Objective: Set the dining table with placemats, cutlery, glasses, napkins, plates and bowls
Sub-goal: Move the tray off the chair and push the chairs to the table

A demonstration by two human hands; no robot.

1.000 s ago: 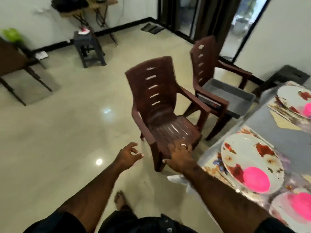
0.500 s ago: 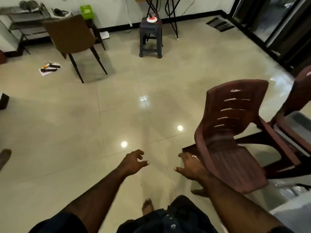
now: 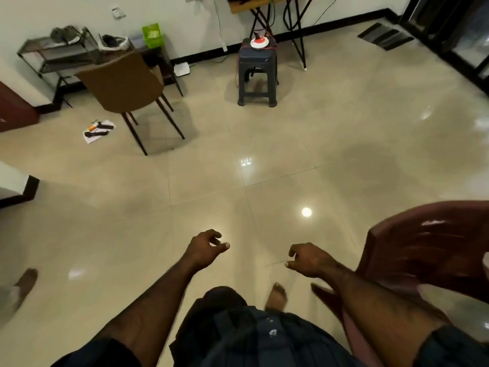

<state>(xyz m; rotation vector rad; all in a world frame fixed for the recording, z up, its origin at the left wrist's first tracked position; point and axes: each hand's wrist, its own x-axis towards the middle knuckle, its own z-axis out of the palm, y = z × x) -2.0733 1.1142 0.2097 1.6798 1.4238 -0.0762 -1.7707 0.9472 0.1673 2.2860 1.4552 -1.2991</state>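
Both the left hand (image 3: 202, 250) and right hand (image 3: 308, 260) hang empty, fingers loosely curled; the maroon plastic armchair (image 3: 428, 250) sits right of the right fingertips, so walk clear of it

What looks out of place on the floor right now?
A sheet of paper with a few small dark tools on it lies loose on the tiled floor, left of the brown chair. A white box sits on the floor against the wall. Both hands hold nothing.

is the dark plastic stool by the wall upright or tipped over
Upright: the dark stool stands on its legs on the floor, with a red and white object resting on its seat.
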